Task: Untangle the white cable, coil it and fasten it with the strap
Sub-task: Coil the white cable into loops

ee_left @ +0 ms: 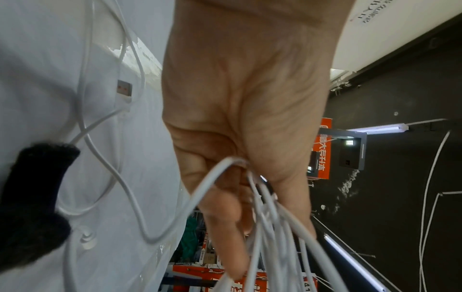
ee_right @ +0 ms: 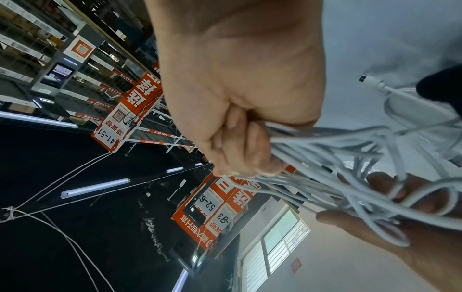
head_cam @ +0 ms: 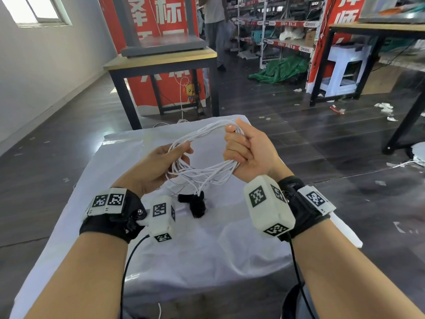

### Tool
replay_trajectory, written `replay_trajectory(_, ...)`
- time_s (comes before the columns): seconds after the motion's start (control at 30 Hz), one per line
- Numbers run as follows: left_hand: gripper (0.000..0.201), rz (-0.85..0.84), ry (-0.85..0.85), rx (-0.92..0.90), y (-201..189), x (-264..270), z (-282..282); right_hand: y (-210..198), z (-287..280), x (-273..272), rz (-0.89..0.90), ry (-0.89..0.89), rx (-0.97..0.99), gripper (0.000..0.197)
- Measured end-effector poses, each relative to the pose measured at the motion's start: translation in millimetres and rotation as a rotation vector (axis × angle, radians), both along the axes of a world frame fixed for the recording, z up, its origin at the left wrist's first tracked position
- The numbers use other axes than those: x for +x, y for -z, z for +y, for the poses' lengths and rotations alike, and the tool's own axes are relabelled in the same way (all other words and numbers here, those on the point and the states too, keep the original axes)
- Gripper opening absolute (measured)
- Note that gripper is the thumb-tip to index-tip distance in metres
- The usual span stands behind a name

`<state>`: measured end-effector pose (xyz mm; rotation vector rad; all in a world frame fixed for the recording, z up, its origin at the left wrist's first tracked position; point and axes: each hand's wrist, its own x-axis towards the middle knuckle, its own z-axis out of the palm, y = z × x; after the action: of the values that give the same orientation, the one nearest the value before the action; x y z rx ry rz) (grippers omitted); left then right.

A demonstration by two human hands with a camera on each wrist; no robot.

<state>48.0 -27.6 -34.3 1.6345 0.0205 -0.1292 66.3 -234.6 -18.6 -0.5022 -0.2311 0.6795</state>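
Note:
A white cable (head_cam: 208,132) forms a loose coil of several loops held in the air above the white-covered table (head_cam: 230,249). My right hand (head_cam: 243,146) grips the coil's right side in a fist (ee_right: 240,142). My left hand (head_cam: 170,157) pinches the left side of the loops (ee_left: 265,201). Loose strands hang down to the cloth, where a USB plug (ee_left: 124,89) lies. A black strap (head_cam: 195,203) rests on the cloth under the coil, between my wrists; it also shows in the left wrist view (ee_left: 32,197).
A wooden-topped table with black legs (head_cam: 161,61) stands just beyond my table. Another black-framed table (head_cam: 368,42) is at the right. Shelving, red banners and a green tarp (head_cam: 280,70) fill the back. A person (head_cam: 215,31) stands far off. Dark floor with paper scraps surrounds the table.

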Motion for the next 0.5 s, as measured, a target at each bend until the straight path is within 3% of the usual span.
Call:
replay_trajectory(0.1, 0.048, -0.014, 0.046, -0.120, -0.5, -2.2, -0.7, -2.0, -3.4, 2.2, 0.013, 0.056, 0.080, 0.039)
replay_trajectory(0.3, 0.047, -0.047, 0.050, -0.125, -1.1, -0.7, -2.1, -0.3, -11.9, 8.2, 0.111, 0.018, 0.314, 0.041)
replay_trajectory(0.5, 0.015, -0.238, -0.158, 0.041, -4.8, 3.2, 16.0, 0.2, -19.3, 13.5, 0.190, 0.130, 0.394, 0.058)
